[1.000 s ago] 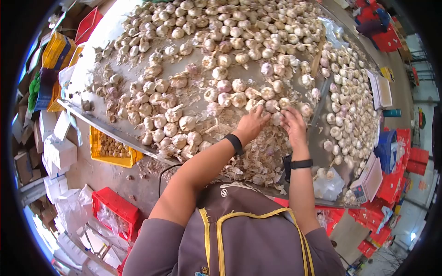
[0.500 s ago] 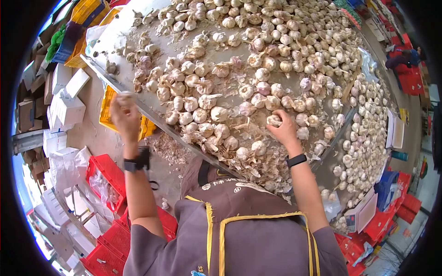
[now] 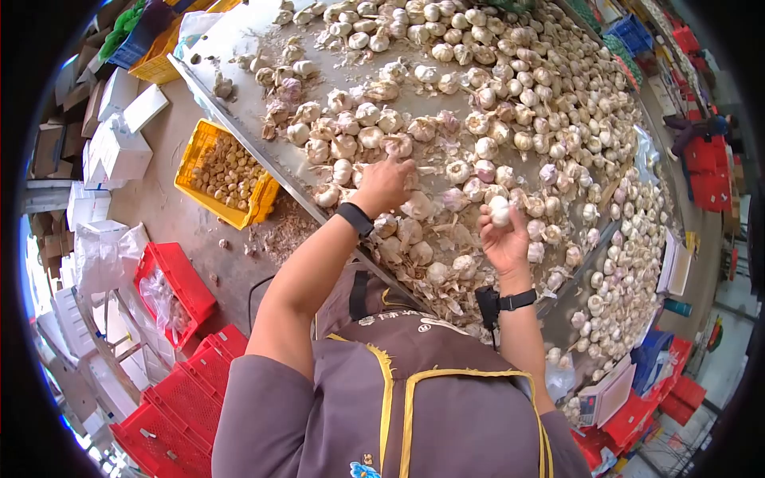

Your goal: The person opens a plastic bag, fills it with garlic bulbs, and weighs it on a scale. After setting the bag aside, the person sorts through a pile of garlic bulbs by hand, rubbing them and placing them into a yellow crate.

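Note:
My right hand [image 3: 507, 245] is raised just above the metal table, its fingers closed round a clean white garlic bulb [image 3: 500, 211]. My left hand [image 3: 385, 186] reaches across the table's near edge into the pile, fingers stretched out and apart. Just past its fingertips lies a garlic bulb [image 3: 398, 146] with rough skin; whether they touch is hard to see. Another bulb [image 3: 417, 205] sits beside that hand's right side. Loose papery skins [image 3: 446, 239] lie among the bulbs between my two hands.
Below the table's left edge stands a yellow crate [image 3: 259, 209] with many small brown pieces in it. Red crates [image 3: 187, 414] are stacked at lower left. Cleaner bulbs [image 3: 629, 239] cover the right side, past a metal divider [image 3: 586, 259]. A scale [image 3: 594, 402] stands at lower right.
My left hand has swung from over the yellow crate to the pile; the bulb it held is no longer in it. My right hand has lifted and turned palm up with a bulb.

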Motion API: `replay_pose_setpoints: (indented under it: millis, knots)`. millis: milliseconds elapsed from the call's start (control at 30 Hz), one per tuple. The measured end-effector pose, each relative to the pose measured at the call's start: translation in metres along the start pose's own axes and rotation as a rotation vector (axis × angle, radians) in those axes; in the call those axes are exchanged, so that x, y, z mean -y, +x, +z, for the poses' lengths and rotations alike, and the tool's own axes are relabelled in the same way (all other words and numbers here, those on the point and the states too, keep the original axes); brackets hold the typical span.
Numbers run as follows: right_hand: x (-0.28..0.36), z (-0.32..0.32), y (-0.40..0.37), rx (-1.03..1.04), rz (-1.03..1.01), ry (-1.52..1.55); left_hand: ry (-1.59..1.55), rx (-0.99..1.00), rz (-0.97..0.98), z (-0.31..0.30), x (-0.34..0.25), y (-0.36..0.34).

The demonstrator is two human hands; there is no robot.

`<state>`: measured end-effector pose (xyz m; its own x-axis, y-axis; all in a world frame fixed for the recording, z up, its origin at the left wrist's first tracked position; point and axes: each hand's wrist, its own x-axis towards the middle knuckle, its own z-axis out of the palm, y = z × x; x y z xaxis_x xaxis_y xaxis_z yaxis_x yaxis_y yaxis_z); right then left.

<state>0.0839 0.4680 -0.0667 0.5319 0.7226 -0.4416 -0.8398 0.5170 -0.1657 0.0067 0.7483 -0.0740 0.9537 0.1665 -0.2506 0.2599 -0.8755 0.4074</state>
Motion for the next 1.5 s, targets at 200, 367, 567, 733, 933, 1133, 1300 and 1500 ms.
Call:
replay_pose_setpoints:
  millis: [200, 367, 567, 733, 933, 1133, 1300, 1500]
  knots:
    - [-0.014, -0.002, 0.021, -0.127, -0.041, -0.170, -0.208, -0.745, -0.175, -0.070, 0.114, -0.050]
    - [-0.022, 0.011, 0.034, -0.082, -0.037, -0.318, 0.365, -1.045, -0.521, -0.116, 0.191, -0.104]
    - [-0.040, 0.045, 0.040, -0.162, 0.012, -0.188, -0.131, -0.225, -0.203, -0.050, 0.102, -0.055]
    - [-0.052, 0.018, 0.064, -0.034, -0.207, -1.670, 0.097, 0.033, -0.202, -0.017, 0.084, -0.018]
    - [-0.084, 0.032, 0.076, 0.066, -0.168, -2.420, -0.266, -0.032, -0.272, -0.056, 0.100, -0.020]
    - [-0.074, 0.020, 0.099, 0.001, 0.045, -2.173, 0.072, 0.052, -0.118, -0.033, 0.047, -0.015]
    - [-0.042, 0.025, 0.080, 0.068, 0.317, -0.645, 0.185, 0.159, -0.074, -0.020, 0.047, 0.007]
    - [-0.048, 0.032, 0.079, 0.128, 0.317, -0.471, 0.176, 0.149, -0.161, -0.049, 0.066, 0.000]
